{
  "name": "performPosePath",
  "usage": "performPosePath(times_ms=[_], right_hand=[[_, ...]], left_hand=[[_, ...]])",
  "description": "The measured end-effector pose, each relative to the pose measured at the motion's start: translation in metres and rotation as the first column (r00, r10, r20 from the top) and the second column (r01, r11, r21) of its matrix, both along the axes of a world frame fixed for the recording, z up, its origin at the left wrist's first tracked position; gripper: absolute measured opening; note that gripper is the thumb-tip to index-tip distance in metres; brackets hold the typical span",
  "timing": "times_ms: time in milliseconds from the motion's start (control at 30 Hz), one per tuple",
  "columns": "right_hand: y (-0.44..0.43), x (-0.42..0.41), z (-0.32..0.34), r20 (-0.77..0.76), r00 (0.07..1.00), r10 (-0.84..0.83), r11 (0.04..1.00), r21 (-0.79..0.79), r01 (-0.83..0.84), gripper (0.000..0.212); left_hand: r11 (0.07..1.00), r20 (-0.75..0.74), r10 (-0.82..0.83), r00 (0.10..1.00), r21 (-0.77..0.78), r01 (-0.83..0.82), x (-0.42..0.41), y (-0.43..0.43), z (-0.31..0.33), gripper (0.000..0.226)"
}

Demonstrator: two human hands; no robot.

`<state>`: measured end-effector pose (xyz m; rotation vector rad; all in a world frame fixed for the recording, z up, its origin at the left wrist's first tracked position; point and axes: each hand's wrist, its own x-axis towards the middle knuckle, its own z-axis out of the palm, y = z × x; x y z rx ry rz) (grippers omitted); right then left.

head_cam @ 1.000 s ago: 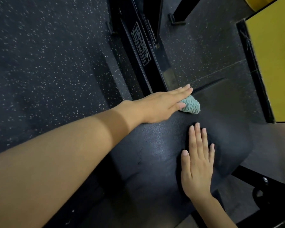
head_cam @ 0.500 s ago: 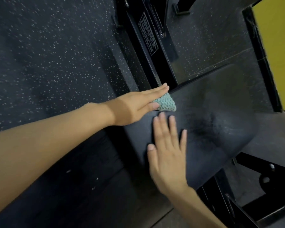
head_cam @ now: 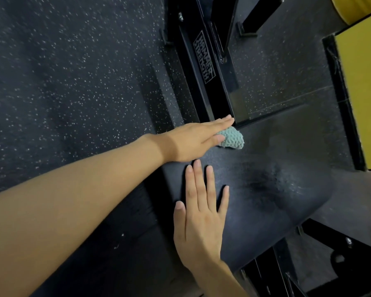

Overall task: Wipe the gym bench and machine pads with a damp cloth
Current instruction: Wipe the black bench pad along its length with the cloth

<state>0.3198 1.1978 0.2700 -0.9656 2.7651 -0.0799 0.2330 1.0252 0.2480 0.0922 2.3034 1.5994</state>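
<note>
Two flat hands on a gym pad, one pressing a cloth.

The left hand (head_cam: pixel 193 140) lays its fingers (head_cam: pixel 221 123) straight and close together on the small teal knitted cloth (head_cam: pixel 232 139), which sits at the far edge of the black textured vinyl pad (head_cam: pixel 276 168); part of the cloth is hidden under them. The right hand (head_cam: pixel 201 221) rests palm down on the pad, nearer, with fingers (head_cam: pixel 198 181) straight and a little spread, holding nothing. Its forearm is cut off by the bottom edge. The near left side of the pad is lost in shadow. Behind stands the black steel frame with a "HAMMER STRENGTH" label (head_cam: pixel 204 58).
</note>
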Motion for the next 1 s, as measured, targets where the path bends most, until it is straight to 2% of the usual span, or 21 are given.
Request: performPosePath(times_ms=[167, 233, 300, 467, 600, 733, 1000], right_hand=[[0.001, -0.001, 0.000, -0.007, 1.000, 0.001, 1.000, -0.014, -0.002, 0.056], [0.003, -0.001, -0.001, -0.013, 1.000, 0.002, 0.999, -0.032, -0.003, 0.054], [0.004, -0.001, -0.002, -0.012, 1.000, -0.005, 0.998, -0.060, 0.004, 0.054], [0.002, 0.000, 0.000, 0.000, 1.000, -0.027, 0.996, -0.083, 0.027, 0.055], [-0.002, 0.004, 0.005, 0.040, 0.997, -0.066, 0.992, -0.104, 0.070, 0.057], [-0.023, 0.032, 0.009, 0.125, 0.977, -0.175, 0.967, -0.164, 0.195, 0.060], [-0.045, 0.060, -0.002, -0.002, 0.956, -0.295, 0.950, -0.110, 0.293, 0.059]], left_hand=[[0.999, -0.009, -0.001, 1.000, 0.043, 0.001, 0.022, -0.012, 0.000, 0.051], [0.999, 0.031, 0.009, 0.999, 0.034, -0.010, 0.041, -0.021, 0.001, 0.052], [1.000, 0.034, -0.015, 0.999, -0.027, 0.016, 0.065, -0.032, 0.001, 0.052], [0.978, -0.072, -0.054, 0.996, -0.204, 0.039, 0.125, -0.061, 0.000, 0.055], [0.972, -0.037, -0.068, 0.997, -0.227, 0.058, 0.159, -0.078, 0.006, 0.060], [0.975, 0.035, -0.061, 0.997, -0.214, 0.067, 0.161, -0.081, 0.008, 0.058], [0.989, 0.081, -0.044, 0.996, -0.134, 0.055, 0.108, -0.057, 0.009, 0.054]])
